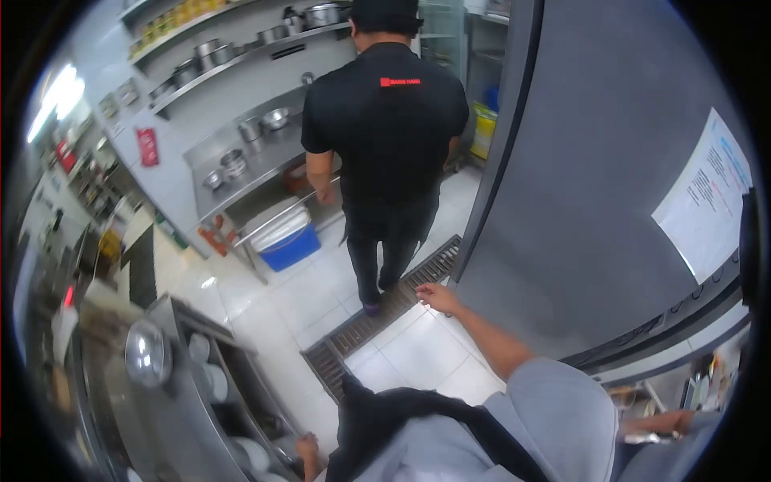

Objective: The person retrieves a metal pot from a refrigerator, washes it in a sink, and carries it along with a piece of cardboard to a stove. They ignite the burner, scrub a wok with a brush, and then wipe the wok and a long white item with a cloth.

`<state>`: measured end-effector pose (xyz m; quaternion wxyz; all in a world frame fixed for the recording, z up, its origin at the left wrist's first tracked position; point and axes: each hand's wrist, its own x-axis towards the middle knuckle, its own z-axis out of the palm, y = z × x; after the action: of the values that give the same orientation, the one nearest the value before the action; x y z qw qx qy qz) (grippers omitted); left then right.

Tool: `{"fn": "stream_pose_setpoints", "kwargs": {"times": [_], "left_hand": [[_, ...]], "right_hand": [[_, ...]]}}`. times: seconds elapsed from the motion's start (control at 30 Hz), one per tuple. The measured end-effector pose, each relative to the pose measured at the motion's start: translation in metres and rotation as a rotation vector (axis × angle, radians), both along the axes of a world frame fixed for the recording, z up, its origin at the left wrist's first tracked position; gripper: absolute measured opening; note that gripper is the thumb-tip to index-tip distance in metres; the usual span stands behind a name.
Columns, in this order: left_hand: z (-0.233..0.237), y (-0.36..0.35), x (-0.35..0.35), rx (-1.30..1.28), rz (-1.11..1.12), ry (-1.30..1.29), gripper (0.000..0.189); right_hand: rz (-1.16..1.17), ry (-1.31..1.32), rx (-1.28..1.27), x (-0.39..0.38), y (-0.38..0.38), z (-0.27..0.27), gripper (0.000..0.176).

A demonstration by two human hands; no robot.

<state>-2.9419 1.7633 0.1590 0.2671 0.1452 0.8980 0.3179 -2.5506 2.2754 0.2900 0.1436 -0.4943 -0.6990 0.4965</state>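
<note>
My right hand (pixel 439 297) hangs out in front of me above the floor drain, near the edge of a tall grey panel (pixel 594 177). Its fingers are loosely bent and apart, with nothing visible in them. Low at my side is my left hand (pixel 307 447), small and blurred, beside a steel shelf unit (pixel 185 402) that holds white dishes (pixel 217 381). Whether its fingers are closed cannot be made out.
Ahead, a person in black (pixel 385 120) stands with their back to me. A metal drain grate (pixel 377 317) crosses the tiled floor. Left of the person, a steel counter (pixel 261 165) carries pots above a blue bin (pixel 291 247). Another person's arm (pixel 658 423) shows at lower right.
</note>
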Motion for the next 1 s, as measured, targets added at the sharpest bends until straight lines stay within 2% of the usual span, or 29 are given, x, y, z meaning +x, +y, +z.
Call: {"fn": "stream_pose_setpoints", "kwargs": {"times": [0.03,0.07,0.1,0.13,0.17,0.2,0.27,0.33,0.37,0.4,0.43,0.47,0.5,0.53,0.57,0.6,0.63,0.67,0.7,0.73,0.8,0.83,0.87,0.9,0.97,1.0], "left_hand": [[-0.013,0.058,-0.044,0.038,-0.002,-0.057,0.028],[-0.01,0.107,-0.083,-0.074,-0.287,0.252,0.029],[-0.001,0.16,-0.123,-0.188,-0.58,0.565,0.03],[0.012,0.222,-0.149,-0.008,-0.465,0.364,0.03],[0.028,0.281,-0.173,0.16,-0.349,0.16,0.03],[0.052,0.339,-0.199,0.145,-0.443,0.113,0.03],[0.091,0.46,-0.235,0.21,-0.588,0.035,0.031],[0.117,0.563,-0.254,0.299,-0.644,0.121,0.029],[0.122,0.607,-0.259,0.362,-0.619,0.061,0.029],[0.108,0.651,-0.268,0.401,-0.59,0.042,0.028],[0.113,0.688,-0.258,0.365,-0.583,0.11,0.027],[0.101,0.719,-0.251,0.385,-0.641,0.157,0.027],[0.087,0.757,-0.246,0.41,-0.696,0.212,0.027],[0.076,0.782,-0.223,0.497,-0.556,-0.139,0.027],[0.074,0.81,-0.199,0.502,-0.631,-0.163,0.024],[0.074,0.839,-0.171,0.433,-0.689,-0.313,0.022],[0.069,0.861,-0.14,0.483,-0.775,-0.298,0.029],[0.077,0.883,-0.113,0.291,-0.867,-0.19,0.029],[0.073,0.906,-0.087,0.287,-0.896,-0.226,0.028],[0.08,0.926,-0.06,0.309,-0.9,-0.368,0.026],[0.079,0.98,-0.014,0.417,-0.891,-0.501,0.024],[0.107,1.012,0.009,0.257,-0.9,-0.575,0.023],[0.126,1.048,0.033,0.273,-0.923,-0.596,0.023],[0.142,1.084,0.054,0.364,-0.962,-0.599,0.021],[0.187,1.149,0.099,0.529,-1.024,-0.57,0.024],[0.223,1.184,0.125,0.605,-1.057,-0.538,0.033]], "right_hand": [[-0.078,0.102,0.008,-0.017,0.036,-0.011,0.046],[-0.113,0.091,0.004,-0.021,0.052,-0.038,0.046],[0.046,-0.178,0.043,-0.02,0.044,-0.081,0.048],[0.212,-0.445,0.094,-0.015,0.051,-0.098,0.049],[0.276,-0.498,0.055,-0.007,0.046,-0.08,0.052],[0.339,-0.54,0.006,-0.001,0.033,-0.067,0.054],[0.081,-0.566,-0.127,0.015,0.052,-0.081,0.058],[0.019,-0.564,-0.182,0.04,0.084,-0.142,0.057],[-0.013,-0.565,-0.211,0.053,0.106,-0.16,0.058],[-0.005,-0.58,-0.082,0.049,0.127,-0.132,0.058],[0.044,-0.604,-0.164,0.05,0.165,-0.15,0.061],[-0.054,-0.48,-0.144,0.044,0.19,-0.115,0.065],[-0.167,-0.567,-0.128,0.023,0.228,-0.056,0.065],[-0.227,-0.569,-0.076,0.03,0.277,-0.102,0.066],[-0.421,-0.5,0.004,0.024,0.313,-0.066,0.068],[-0.59,-0.402,0.113,0.018,0.356,-0.025,0.068],[-0.777,-0.295,0.11,0.012,0.395,0.029,0.071],[-0.901,-0.337,0.267,0.026,0.446,0.016,0.078],[-0.959,-0.338,0.16,0.034,0.486,0.04,0.079],[-1.015,-0.331,0.056,0.039,0.522,0.07,0.081],[-1.048,-0.313,0.038,0.049,0.579,0.104,0.082],[-1.053,-0.269,0.049,0.062,0.6,0.115,0.081],[-1.054,-0.195,0.03,0.07,0.616,0.118,0.083],[-0.989,-0.1,-0.004,0.09,0.644,0.081,0.083],[-1.055,0.186,-0.158,0.084,0.644,0.125,0.079],[-0.983,0.269,-0.061,0.1,0.653,0.098,0.073]]}}
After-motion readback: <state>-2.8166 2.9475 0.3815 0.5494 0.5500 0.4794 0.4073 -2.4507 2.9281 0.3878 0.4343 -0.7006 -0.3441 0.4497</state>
